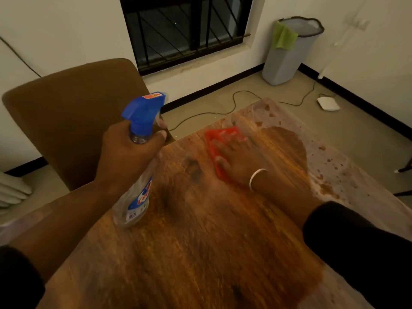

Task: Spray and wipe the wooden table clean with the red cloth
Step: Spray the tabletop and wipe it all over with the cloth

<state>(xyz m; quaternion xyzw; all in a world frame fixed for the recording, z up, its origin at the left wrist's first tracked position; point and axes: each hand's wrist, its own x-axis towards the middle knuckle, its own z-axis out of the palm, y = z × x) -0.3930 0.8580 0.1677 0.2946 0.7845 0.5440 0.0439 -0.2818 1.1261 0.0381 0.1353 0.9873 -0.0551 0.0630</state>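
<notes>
Right hand (236, 161) is pressing the soft, floppy red cloth (219, 150) flat-fingered near the wooden bench's (200, 241) far edge while left hand (131, 152) is gripping the clear blue-triggered spray bottle's (138, 175) neck.

light: dim, warm indoor cast | window (187, 30): dark | blur: motion smear on right hand (236, 159) and red cloth (219, 139) | edges: wide-angle bending, walls lean
</notes>
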